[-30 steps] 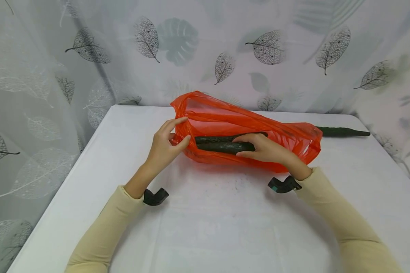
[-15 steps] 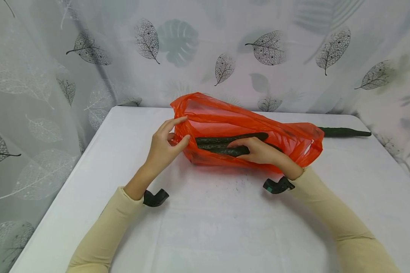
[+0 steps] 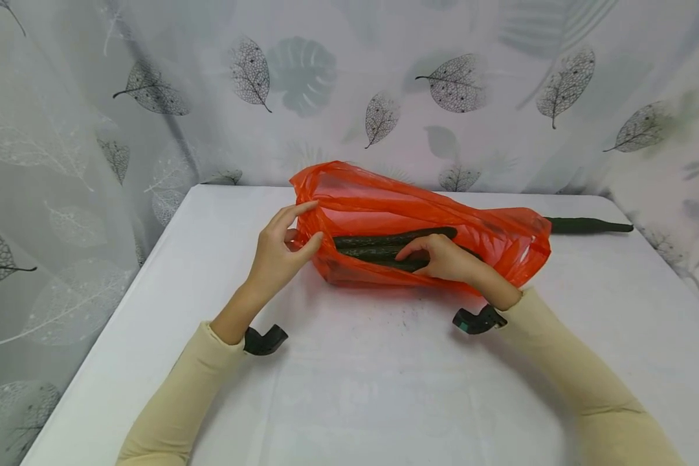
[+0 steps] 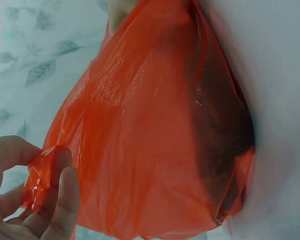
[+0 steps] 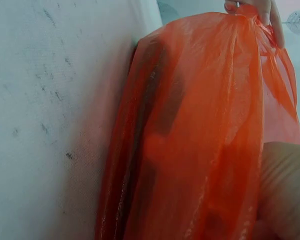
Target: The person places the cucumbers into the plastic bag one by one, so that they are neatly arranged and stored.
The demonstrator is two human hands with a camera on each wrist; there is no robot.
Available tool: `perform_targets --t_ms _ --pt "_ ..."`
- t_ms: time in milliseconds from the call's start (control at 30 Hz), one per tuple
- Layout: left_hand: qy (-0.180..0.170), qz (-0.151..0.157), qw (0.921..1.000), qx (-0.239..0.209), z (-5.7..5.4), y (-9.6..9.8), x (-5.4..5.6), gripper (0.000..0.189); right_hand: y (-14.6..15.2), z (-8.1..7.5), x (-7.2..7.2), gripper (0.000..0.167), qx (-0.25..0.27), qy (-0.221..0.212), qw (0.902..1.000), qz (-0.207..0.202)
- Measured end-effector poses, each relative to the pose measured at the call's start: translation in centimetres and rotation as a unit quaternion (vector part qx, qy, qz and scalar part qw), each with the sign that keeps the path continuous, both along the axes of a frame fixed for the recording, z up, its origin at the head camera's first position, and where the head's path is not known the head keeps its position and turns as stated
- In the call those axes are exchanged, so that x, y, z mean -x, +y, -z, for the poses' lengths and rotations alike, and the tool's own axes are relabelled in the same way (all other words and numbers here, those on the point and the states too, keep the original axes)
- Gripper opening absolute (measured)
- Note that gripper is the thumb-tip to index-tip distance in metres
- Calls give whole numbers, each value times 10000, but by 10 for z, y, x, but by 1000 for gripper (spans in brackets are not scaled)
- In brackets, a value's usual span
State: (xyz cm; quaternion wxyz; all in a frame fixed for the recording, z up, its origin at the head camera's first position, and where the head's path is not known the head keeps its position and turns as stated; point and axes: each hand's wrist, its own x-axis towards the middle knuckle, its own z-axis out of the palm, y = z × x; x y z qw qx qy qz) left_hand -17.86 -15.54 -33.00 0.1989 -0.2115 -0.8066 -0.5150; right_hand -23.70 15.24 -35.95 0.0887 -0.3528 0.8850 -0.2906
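A red plastic bag (image 3: 396, 188) lies on its side across the far part of the table, its mouth gaping toward me. My left hand (image 3: 276, 249) pinches the bag's left end; in the left wrist view, bunched plastic shows between the thumb and fingers of that hand (image 4: 60, 205). Several dark green cucumbers (image 3: 378, 241) lie side by side inside. My right hand (image 3: 448, 260) reaches into the mouth, fingers and thumb curled over the nearest cucumber (image 3: 413, 264). Red film hides much of that hand in the right wrist view, with shadowy cucumbers showing through the bag (image 5: 205, 125).
Another cucumber (image 3: 588, 225) sticks out beyond the bag's right end, on the white table (image 3: 373, 388). A leaf-patterned curtain (image 3: 355, 77) hangs behind the table and at the sides. Black wrist mounts (image 3: 265, 340) hang below both wrists.
My right hand moved left and down into the bag with a cucumber, then shifted slightly back to the right. More cucumber surface shows inside. The left hand kept its grip on the bag.
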Motion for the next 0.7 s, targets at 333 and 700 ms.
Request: perform_targets --t_ms 333,700 --pt "11 -28 10000 38 1 0 -1 46 3 4 -6 27 194 223 9995 132" --pt "31 -44 10000 82 0 0 -1 46 8 4 -8 23 390 178 9989 196"
